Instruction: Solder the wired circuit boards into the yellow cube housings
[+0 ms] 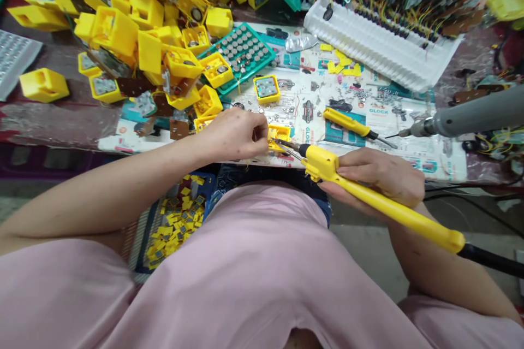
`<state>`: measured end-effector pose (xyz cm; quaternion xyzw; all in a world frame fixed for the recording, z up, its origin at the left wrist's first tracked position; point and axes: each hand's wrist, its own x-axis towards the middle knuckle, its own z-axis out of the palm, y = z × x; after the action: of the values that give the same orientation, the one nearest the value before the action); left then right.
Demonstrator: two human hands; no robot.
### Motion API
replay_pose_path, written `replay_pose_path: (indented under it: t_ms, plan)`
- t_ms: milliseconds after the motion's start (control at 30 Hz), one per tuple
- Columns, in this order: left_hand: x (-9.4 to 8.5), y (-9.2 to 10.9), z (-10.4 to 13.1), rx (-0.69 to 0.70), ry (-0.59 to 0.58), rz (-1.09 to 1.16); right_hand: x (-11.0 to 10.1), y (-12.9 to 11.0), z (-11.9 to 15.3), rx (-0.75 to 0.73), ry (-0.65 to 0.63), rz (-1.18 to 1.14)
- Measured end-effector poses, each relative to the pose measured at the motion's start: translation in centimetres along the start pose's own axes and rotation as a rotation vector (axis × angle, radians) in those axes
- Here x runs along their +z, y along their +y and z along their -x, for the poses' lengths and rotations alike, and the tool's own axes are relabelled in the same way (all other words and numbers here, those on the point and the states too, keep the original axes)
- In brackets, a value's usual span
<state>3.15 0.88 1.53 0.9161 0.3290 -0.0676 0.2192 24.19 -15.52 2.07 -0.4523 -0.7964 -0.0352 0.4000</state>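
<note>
My right hand [379, 174] is wrapped round a yellow soldering iron [393, 201], its metal tip pointing left. The tip reaches into a small open yellow housing [279, 132] at the near edge of the table. Beside that housing, my left hand [241, 133] has its fingers curled and pinched together; what they hold, if anything, is hidden. Just behind, another yellow housing [266, 89] lies with a grey-green insert facing up. A green tray [262, 43] of round silvery parts stands farther back. To the right lies a yellow-handled screwdriver [347, 122].
Yellow housings [118, 32] are heaped at the left. A white ribbed tray [368, 46] with wired circuit boards stands back right. A grey electric screwdriver [475, 111] juts in from the right. Below the table edge, a blue crate [151, 229] holds small yellow pieces.
</note>
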Motion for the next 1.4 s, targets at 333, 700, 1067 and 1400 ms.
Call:
replay_pose_path:
  t_ms: [333, 700, 1067, 1400]
  plan:
    - [-1.0, 0.3, -0.3, -0.006, -0.098, -0.121, -0.6, 0.7, -0.8, -0.037, -0.134, -0.013]
    - [-1.2, -0.1, -0.8, 0.084, -0.111, -0.138, -1.6, 1.1, -0.9, 0.008, -0.395, 0.025]
    - [-1.5, 0.1, -1.4, 0.112, -0.148, -0.134, -1.8, 1.0, -1.6, -0.105, -0.277, -0.014]
    - [-1.8, 0.3, -1.5, 0.086, -0.187, -0.161, -1.7, 1.1, -0.8, -0.037, -0.302, 0.009]
